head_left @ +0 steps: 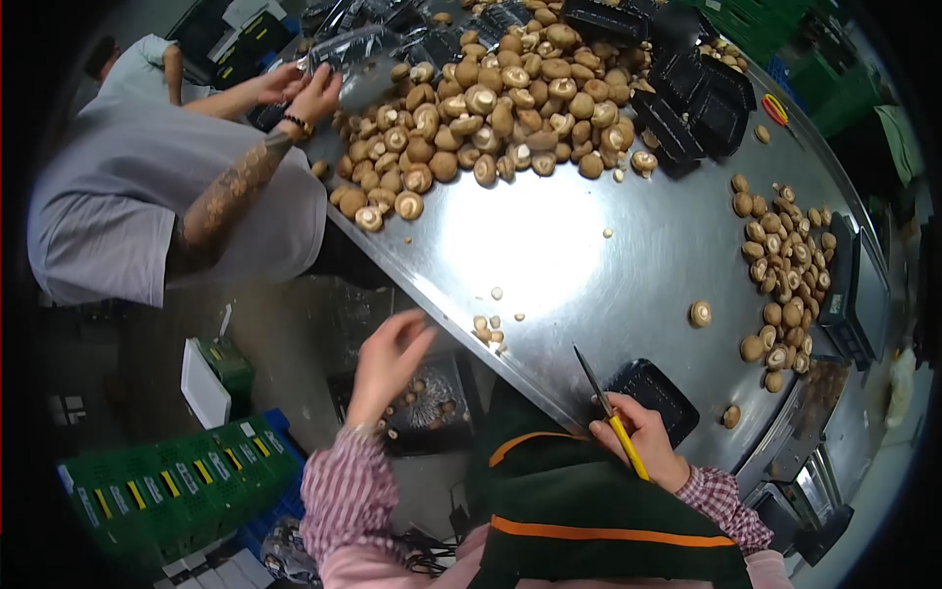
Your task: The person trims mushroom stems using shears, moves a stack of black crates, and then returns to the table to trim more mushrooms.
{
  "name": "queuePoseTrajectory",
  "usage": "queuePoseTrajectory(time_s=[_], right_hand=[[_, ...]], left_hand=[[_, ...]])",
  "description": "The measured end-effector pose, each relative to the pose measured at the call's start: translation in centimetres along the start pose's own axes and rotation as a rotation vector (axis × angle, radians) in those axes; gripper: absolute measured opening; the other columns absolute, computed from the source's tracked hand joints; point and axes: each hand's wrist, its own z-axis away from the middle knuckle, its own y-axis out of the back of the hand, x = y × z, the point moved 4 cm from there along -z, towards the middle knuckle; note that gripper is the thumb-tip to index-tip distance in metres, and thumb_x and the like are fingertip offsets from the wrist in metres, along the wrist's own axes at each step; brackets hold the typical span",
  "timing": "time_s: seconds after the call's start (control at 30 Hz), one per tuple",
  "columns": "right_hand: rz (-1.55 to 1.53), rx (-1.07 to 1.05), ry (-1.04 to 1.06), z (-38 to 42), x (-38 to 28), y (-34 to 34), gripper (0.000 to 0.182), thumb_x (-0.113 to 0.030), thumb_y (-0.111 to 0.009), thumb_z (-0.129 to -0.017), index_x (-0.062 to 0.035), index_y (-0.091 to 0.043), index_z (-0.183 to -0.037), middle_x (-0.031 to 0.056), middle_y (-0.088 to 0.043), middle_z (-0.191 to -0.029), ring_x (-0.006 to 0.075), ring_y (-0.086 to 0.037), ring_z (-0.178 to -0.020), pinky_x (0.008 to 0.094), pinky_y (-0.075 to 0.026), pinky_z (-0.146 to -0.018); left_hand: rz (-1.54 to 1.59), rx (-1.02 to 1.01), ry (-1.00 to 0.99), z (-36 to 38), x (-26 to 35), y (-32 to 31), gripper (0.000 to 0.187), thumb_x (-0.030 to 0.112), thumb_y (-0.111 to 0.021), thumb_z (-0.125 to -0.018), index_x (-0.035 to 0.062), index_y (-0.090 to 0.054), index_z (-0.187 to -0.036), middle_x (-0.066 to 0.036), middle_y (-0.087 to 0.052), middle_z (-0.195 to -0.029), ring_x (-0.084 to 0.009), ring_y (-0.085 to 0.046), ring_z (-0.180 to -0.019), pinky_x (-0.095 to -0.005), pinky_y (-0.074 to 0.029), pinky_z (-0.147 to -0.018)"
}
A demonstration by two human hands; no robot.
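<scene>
My right hand (643,442) is closed round a yellow-handled knife (618,432), its narrow dark blade pointing away over the steel table's edge. A black plastic tray (659,398) lies on the table just beyond that hand. My left hand (392,358) hovers off the table's near edge, fingers bent and apart, slightly blurred, with nothing visible in them. Beside it on the table sits a small group of mushroom pieces (486,332). Below it, on the floor, is a dark crate (458,378) with mushroom bits inside. A single mushroom (700,313) stands right of centre.
A large heap of brown mushrooms (500,108) covers the table's far side; a smaller pile (785,265) lies right, near a black device (852,299). Black trays (702,103) and red-yellow scissors (775,109) lie at the back. A co-worker (196,196) handles clear packaging; green crates (182,481) stand lower left.
</scene>
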Motion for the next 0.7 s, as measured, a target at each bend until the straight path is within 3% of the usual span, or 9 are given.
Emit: queuePoseTrajectory(time_s=[0.07,0.13,0.23,0.3,0.33,0.4,0.47,0.63,0.7], right_hand=[[0.017,0.047,0.067,-0.5,-1.4,0.0,0.039,-0.013,-0.074,-0.077,0.0023,-0.056,-0.109,0.0103,-0.061,-0.079,0.0099,-0.055,-0.066,0.0229,-0.046,-0.062],[0.054,0.122,0.157,-1.0,-2.0,0.1,0.04,-0.013,-0.075,-0.076,0.0017,-0.057,-0.108,0.0099,-0.061,-0.077,0.0101,-0.056,-0.065,0.0226,-0.046,-0.06],[0.046,0.171,0.101,-1.6,-2.2,0.7,0.04,-0.013,-0.075,-0.076,0.0011,-0.057,-0.109,0.0101,-0.06,-0.078,0.0106,-0.057,-0.065,0.0228,-0.047,-0.06],[0.041,0.213,0.088,-1.7,-2.0,1.5,0.04,-0.011,-0.075,-0.075,0.0008,-0.057,-0.109,0.0096,-0.06,-0.077,0.0106,-0.056,-0.064,0.0227,-0.046,-0.06],[0.053,0.238,0.066,-1.7,-1.6,2.0,0.04,-0.011,-0.074,-0.075,0.0008,-0.057,-0.109,0.0092,-0.059,-0.076,0.0102,-0.054,-0.063,0.0226,-0.046,-0.059],[0.091,0.298,0.093,-1.9,-1.7,3.2,0.039,-0.008,-0.073,-0.075,0.001,-0.056,-0.109,0.0068,-0.056,-0.073,0.0085,-0.049,-0.059,0.0212,-0.043,-0.056],[0.049,0.326,0.055,-2.3,-0.3,3.8,0.038,-0.007,-0.073,-0.076,0.0013,-0.056,-0.109,0.0055,-0.054,-0.071,0.0076,-0.047,-0.058,0.0205,-0.042,-0.055],[-0.123,0.299,0.023,-3.6,1.4,3.9,0.037,-0.006,-0.069,-0.08,0.0003,-0.054,-0.114,-0.001,-0.05,-0.068,0.0038,-0.043,-0.055,0.0179,-0.038,-0.049],[-0.486,0.27,-0.239,-4.5,2.3,4.3,0.033,-0.016,-0.064,-0.086,-0.0007,-0.054,-0.113,-0.0002,-0.054,-0.069,0.0051,-0.048,-0.051,0.0185,-0.04,-0.044]], left_hand=[[-0.135,0.091,-0.231,-6.8,2.0,-3.3,0.038,0.018,-0.067,-0.08,-0.0007,-0.058,-0.112,-0.014,-0.064,-0.095,-0.0183,-0.062,-0.087,-0.0276,-0.049,-0.076],[-0.07,0.157,-0.301,-14.3,2.4,-7.2,0.048,0.013,-0.065,-0.077,-0.0015,-0.05,-0.12,-0.018,-0.057,-0.107,-0.025,-0.061,-0.082,-0.0317,-0.05,-0.074],[-0.245,0.335,-0.345,-21.9,3.4,-10.8,0.056,0.009,-0.063,-0.073,0.0008,-0.042,-0.125,-0.023,-0.044,-0.116,-0.0385,-0.048,-0.102,-0.0393,-0.041,-0.089],[-0.24,0.327,-0.292,-24.3,3.8,-11.2,0.054,0.011,-0.06,-0.078,0.0022,-0.042,-0.128,-0.02,-0.048,-0.116,-0.0324,-0.052,-0.1,-0.0368,-0.044,-0.086],[-0.24,0.319,-0.296,-24.8,3.7,-11.3,0.054,0.011,-0.06,-0.078,0.0022,-0.042,-0.128,-0.02,-0.048,-0.116,-0.0324,-0.052,-0.1,-0.0368,-0.044,-0.086],[0.565,-0.017,0.059,-24.3,2.0,-11.9,0.049,0.012,-0.055,-0.087,0.0042,-0.039,-0.133,-0.015,-0.05,-0.12,-0.024,-0.053,-0.104,-0.0335,-0.046,-0.085],[1.091,-0.23,0.154,-20.3,3.3,-11.1,0.046,0.011,-0.052,-0.091,0.0026,-0.038,-0.134,-0.009,-0.049,-0.128,-0.0183,-0.051,-0.113,-0.0302,-0.048,-0.087],[1.201,-0.391,0.082,-13.4,6.6,-9.5,0.045,0.01,-0.052,-0.091,0.0033,-0.039,-0.134,-0.011,-0.051,-0.125,-0.0196,-0.052,-0.111,-0.0317,-0.049,-0.087],[1.187,-0.433,0.084,-12.1,7.2,-10.5,0.046,0.013,-0.054,-0.09,0.0042,-0.04,-0.133,-0.011,-0.051,-0.124,-0.0198,-0.052,-0.111,-0.0318,-0.049,-0.087]])
